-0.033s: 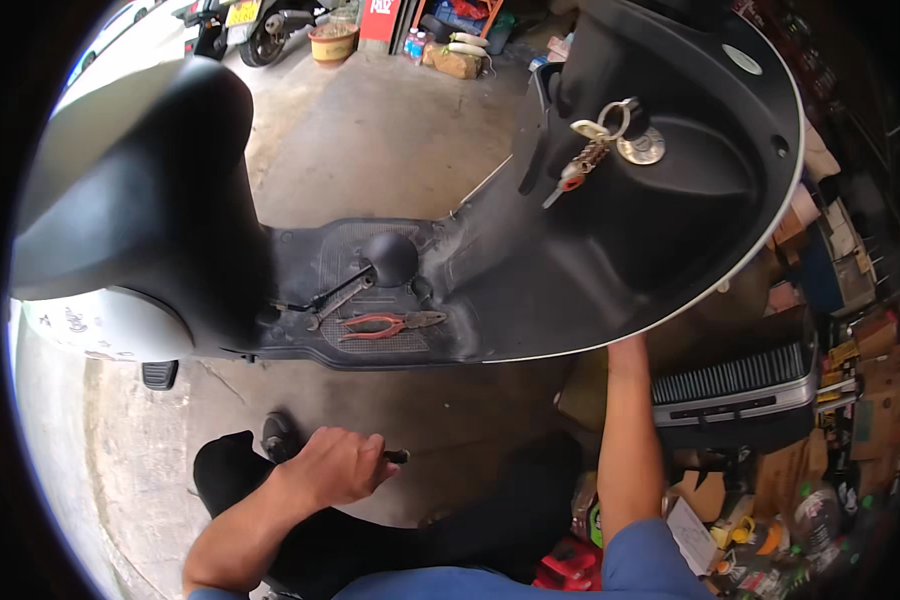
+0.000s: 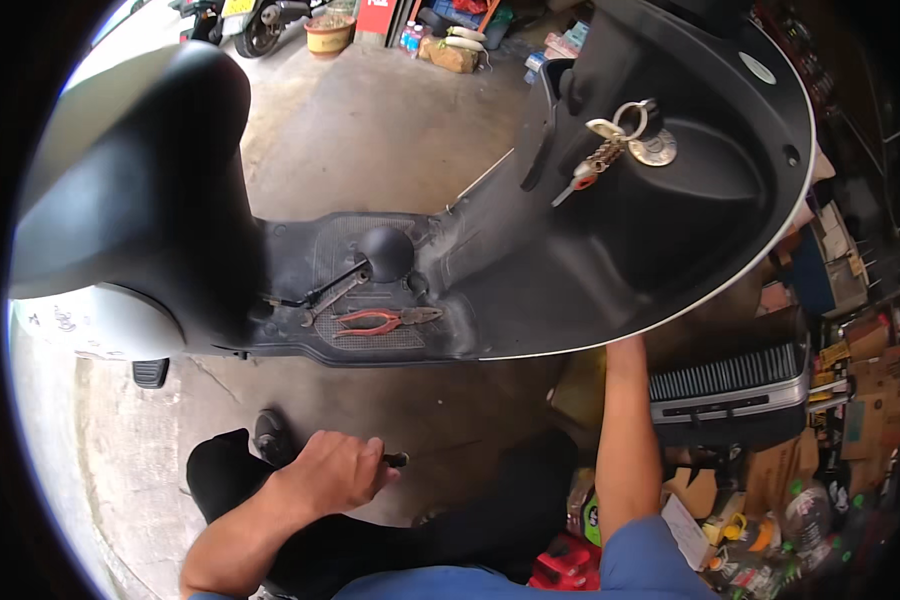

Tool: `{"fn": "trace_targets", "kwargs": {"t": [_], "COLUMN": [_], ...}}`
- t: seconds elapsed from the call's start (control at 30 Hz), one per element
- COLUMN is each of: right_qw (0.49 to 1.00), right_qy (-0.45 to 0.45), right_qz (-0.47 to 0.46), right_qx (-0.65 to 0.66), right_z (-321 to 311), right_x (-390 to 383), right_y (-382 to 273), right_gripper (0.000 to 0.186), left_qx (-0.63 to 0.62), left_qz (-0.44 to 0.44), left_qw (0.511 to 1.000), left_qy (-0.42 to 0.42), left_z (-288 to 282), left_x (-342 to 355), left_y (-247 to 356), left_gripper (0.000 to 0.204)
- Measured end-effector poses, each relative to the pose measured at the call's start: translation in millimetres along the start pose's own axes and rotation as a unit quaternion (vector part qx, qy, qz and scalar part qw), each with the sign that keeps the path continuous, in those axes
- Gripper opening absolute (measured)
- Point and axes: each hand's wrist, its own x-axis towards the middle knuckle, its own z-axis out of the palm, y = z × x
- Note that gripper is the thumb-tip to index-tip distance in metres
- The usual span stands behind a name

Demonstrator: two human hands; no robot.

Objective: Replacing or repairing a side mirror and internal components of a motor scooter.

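My left hand [image 2: 342, 472] is closed in a fist over my lap, below the scooter's footboard [image 2: 290, 345]. A short dark end pokes out past the thumb; the rest of what it grips is hidden. My right forearm [image 2: 629, 430] reaches up beneath the white-edged front shield [image 2: 610, 240], which hides that hand and anything it touches. On the footboard lie red-handled pliers [image 2: 385, 320], a metal wrench [image 2: 338, 298] and a round black mirror [image 2: 386, 253] on a stem. Keys on a ring [image 2: 600, 160] hang at the ignition.
The black seat [image 2: 150, 190] rises at left. A ribbed black case [image 2: 730, 390] stands right of my forearm, near cardboard boxes [image 2: 885, 400] and plastic bottles [image 2: 808, 515]. A red object [image 2: 567, 562] is by my lap. Farther off are a planter [image 2: 329, 35] and another motorbike [image 2: 260, 25].
The whole view has shifted slightly. My left fist and right arm keep nearly the same pose, and the tools on the footboard lie as before.
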Motion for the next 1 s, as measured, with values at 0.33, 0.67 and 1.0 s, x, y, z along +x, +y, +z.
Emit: {"fn": "trace_targets", "kwargs": {"t": [0.33,0.67,1.0], "right_qw": [0.984,0.957,0.942], "right_qy": [0.076,0.122,0.155], "right_qz": [-0.054,-0.16,-0.22], "right_qx": [-0.153,-0.21,-0.199], "right_z": [-28,-49,-58], "right_x": [-8,-18,-22], "right_y": [-20,2,18], "right_gripper": [0.046,0.045,0.043], "left_qx": [-0.072,0.05,0.069], "left_qz": [0.047,0.045,0.1], "left_qw": [0.993,0.998,0.991], "left_qy": [-0.079,-0.005,0.051], "left_z": [-25,-43,-51], "left_x": [-8,-22,-14], "left_y": [3,-31,-54], "left_gripper": [0.037,0.028,0.038]}}
